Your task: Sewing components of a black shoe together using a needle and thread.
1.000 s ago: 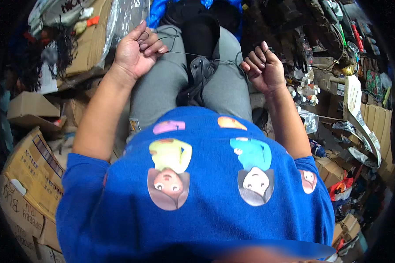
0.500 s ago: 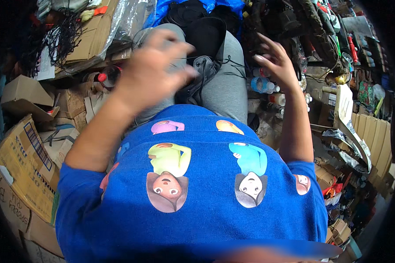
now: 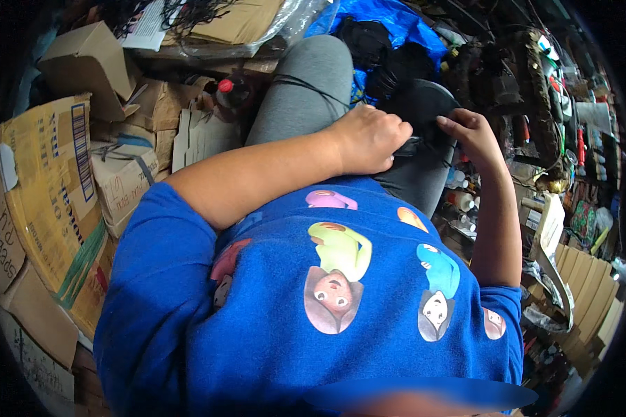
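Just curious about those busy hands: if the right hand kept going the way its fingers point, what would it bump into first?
The right hand points left, toward the black fabric piece on the lap; it likely meets that first, then the left hand. Depth is hard to judge.

Cluttered storeroom-workshop: stacked cardboard boxes point(image 3: 45, 187), heaped goods point(image 3: 528, 90).

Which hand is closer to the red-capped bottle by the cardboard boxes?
Left. The left hand lies on the lap, right of the red-capped bottle; the right hand is farther right, beyond it.
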Motion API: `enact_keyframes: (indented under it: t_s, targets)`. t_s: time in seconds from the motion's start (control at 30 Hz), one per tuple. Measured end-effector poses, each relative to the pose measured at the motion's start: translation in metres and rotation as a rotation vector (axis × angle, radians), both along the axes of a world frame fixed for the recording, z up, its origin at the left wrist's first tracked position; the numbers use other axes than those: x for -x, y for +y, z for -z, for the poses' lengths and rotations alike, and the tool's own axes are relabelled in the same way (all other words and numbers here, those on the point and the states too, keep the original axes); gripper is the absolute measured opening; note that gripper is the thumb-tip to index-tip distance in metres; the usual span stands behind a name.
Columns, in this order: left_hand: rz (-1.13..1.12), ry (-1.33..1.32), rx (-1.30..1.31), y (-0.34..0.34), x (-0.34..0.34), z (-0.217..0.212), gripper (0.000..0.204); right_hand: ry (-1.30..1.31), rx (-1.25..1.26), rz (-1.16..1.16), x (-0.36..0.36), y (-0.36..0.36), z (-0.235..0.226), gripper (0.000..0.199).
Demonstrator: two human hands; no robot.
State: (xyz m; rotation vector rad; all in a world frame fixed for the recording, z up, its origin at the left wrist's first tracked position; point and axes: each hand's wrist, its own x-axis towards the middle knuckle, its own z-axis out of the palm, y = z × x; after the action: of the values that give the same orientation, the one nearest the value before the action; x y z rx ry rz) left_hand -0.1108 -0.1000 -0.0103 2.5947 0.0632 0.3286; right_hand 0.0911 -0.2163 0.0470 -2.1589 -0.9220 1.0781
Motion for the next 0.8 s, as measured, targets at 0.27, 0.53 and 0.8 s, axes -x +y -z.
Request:
enact_keyframes:
  t_s: [0.27, 0.53, 0.8]
  targets:
    - [0.063, 0.183, 0.11, 0.034, -0.012, -0.027, 0.037, -0.42, -0.273, 0.015, 0.017, 0.008, 0.033, 0.032]
    - [0.124, -0.06, 0.32, 0.044, -0.086, 0.005, 0.033, -0.445, -0.155, -0.33, 0.023, -0.012, 0.012, 0.029]
    - [0.092, -0.06, 0.337, 0.04, -0.09, 0.024, 0.037, -0.227, -0.254, -0.332, 0.018, -0.036, -0.005, 0.021]
